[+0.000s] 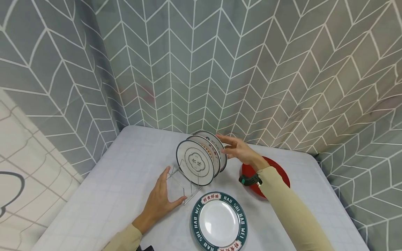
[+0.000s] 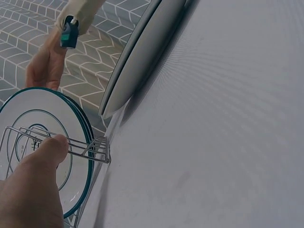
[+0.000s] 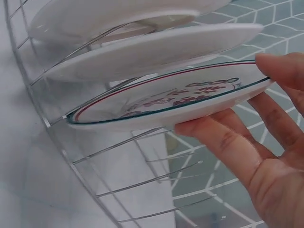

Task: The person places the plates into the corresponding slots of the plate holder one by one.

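Note:
A wire dish rack (image 1: 193,195) holds several white plates with dark rims, standing on edge. My left hand (image 1: 160,198) grips the rack's near end, the thumb (image 2: 56,145) over a wire in the left wrist view. At the far end, my right hand (image 1: 240,150) pinches the edge of the last plate (image 3: 175,97), thumb on one face and fingers under the other. This plate has a teal rim, a red ring and a red pattern; its lower edge sits between the wires. The nearest plate (image 1: 195,162) shows a dark emblem at its centre.
A plate with a wide green lettered rim (image 1: 195,223) lies face up on the table in front of the rack. A red round dish (image 1: 276,167) sits to the right, partly under my right forearm. A patterned curtain (image 1: 201,69) hangs behind the table.

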The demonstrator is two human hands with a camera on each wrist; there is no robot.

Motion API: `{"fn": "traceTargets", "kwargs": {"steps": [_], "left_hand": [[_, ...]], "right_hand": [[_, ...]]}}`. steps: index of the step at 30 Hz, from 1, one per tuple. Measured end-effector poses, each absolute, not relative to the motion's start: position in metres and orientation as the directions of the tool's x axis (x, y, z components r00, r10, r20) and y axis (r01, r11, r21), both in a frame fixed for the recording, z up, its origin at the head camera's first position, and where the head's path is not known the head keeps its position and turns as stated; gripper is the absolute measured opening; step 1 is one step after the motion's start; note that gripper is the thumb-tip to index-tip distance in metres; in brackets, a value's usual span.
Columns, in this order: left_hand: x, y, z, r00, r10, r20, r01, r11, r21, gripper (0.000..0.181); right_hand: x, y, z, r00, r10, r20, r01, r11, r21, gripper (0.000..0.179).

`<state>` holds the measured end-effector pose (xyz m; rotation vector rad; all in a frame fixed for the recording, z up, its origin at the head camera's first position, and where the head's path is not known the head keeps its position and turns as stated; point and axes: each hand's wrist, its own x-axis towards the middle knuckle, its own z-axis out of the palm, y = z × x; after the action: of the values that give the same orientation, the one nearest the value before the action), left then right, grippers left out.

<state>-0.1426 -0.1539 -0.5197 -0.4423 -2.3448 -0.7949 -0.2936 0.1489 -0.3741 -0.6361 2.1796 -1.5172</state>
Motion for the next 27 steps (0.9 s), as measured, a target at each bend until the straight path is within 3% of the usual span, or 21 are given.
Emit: {"fn": "traceTargets", "kwargs": {"steps": [20, 24, 27], "left_hand": [[-0.145, -0.155, -0.517, -0.749, 0.123, 0.652, 0.510, 0.735, 0.447, 0.121], [-0.143, -0.154, -0.518, -0.753, 0.108, 0.649, 0.493, 0.745, 0.448, 0.122], [-0.142, -0.153, -0.516, -0.764, 0.110, 0.636, 0.488, 0.743, 0.458, 0.121]], "right_hand": [[-0.300, 0.151, -0.385, -0.805, -0.582, -0.117, -0.015, 0.216, -0.976, 0.065], [-0.296, 0.157, -0.379, -0.790, -0.608, -0.071, -0.085, 0.224, -0.971, 0.062], [-0.291, 0.166, -0.368, -0.770, -0.637, 0.031, -0.161, 0.147, -0.976, 0.061]]}}
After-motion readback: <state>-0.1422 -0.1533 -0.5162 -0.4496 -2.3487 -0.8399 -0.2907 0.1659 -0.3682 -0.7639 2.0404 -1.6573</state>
